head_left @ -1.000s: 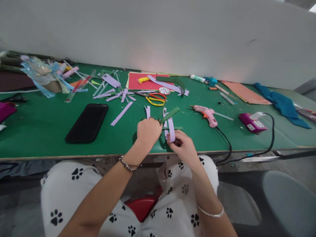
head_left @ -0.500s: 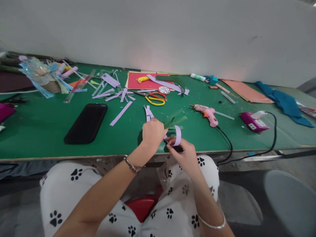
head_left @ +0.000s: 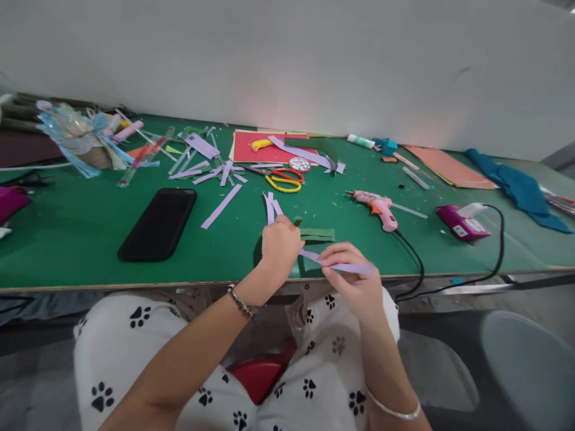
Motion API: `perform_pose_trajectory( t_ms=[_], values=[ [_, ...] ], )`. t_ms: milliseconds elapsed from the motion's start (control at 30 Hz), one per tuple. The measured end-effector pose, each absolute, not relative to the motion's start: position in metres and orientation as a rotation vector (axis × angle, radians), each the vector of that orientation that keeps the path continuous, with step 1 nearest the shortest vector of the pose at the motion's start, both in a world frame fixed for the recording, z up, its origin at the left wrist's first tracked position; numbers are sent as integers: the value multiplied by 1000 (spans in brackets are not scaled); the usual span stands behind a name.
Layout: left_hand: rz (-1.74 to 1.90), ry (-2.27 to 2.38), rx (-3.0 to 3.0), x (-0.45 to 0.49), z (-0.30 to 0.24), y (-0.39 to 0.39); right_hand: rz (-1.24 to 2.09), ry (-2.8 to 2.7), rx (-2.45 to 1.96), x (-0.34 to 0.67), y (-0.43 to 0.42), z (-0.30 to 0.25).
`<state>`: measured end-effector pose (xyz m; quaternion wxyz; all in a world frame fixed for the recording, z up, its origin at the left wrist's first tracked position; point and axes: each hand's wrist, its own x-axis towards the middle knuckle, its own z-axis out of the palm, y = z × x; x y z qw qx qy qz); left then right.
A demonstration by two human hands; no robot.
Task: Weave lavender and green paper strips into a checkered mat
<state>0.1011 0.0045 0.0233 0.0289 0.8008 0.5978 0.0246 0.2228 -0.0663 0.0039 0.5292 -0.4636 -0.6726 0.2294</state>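
Note:
My left hand (head_left: 279, 244) is closed over a small bunch of purple paper strips (head_left: 271, 206), whose ends stick out above the knuckles. What else lies inside that fist is hidden. From its right side a purple paper strip (head_left: 311, 255) runs across to my right hand (head_left: 353, 272), which pinches it between thumb and fingers; its free end lies over the fingers. Just beyond the hands, green paper strips (head_left: 317, 234) rest on the table. A loose purple strip (head_left: 221, 206) lies to the left.
A black phone (head_left: 157, 224) lies at the left. Scissors (head_left: 284, 179), red paper (head_left: 245, 149) and purple scraps (head_left: 202, 145) are farther back. On the right are a pink glue gun (head_left: 380, 208) with its cord and a magenta power box (head_left: 462, 222). The table's front edge (head_left: 179, 284) runs below my wrists.
My right hand has moved right, away from my left. The purple strip, curled up before, is now drawn out nearly straight between them. My left hand stays almost in place.

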Motion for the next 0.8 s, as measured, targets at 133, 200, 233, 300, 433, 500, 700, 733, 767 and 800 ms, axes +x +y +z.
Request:
perform_pose_trajectory(
  t_ms=[133,200,233,300,433,500,700,733,767,800],
  values=[
    [121,1785,2545,91,23,4,578,-1629,-1099,227,-59,12],
    [151,1757,2598,81,23,4,587,-1636,-1089,227,-55,14],
    [163,1763,2597,75,23,5,585,-1639,-1095,227,-54,14],
    [182,1727,2619,63,22,7,577,-1639,-1122,226,-50,14],
    [191,1598,2663,47,20,9,605,-1626,-1171,223,-44,16],
    [175,1565,2684,44,19,10,650,-1607,-1192,221,-41,18],
    [144,1479,2745,41,19,9,747,-1548,-1184,217,-40,12],
    [144,1465,2752,40,18,10,733,-1575,-1178,217,-41,9],
    [147,1449,2761,39,18,11,711,-1617,-1177,217,-42,6],
    [151,1436,2773,38,17,11,678,-1670,-1180,218,-43,3]
  ],
)
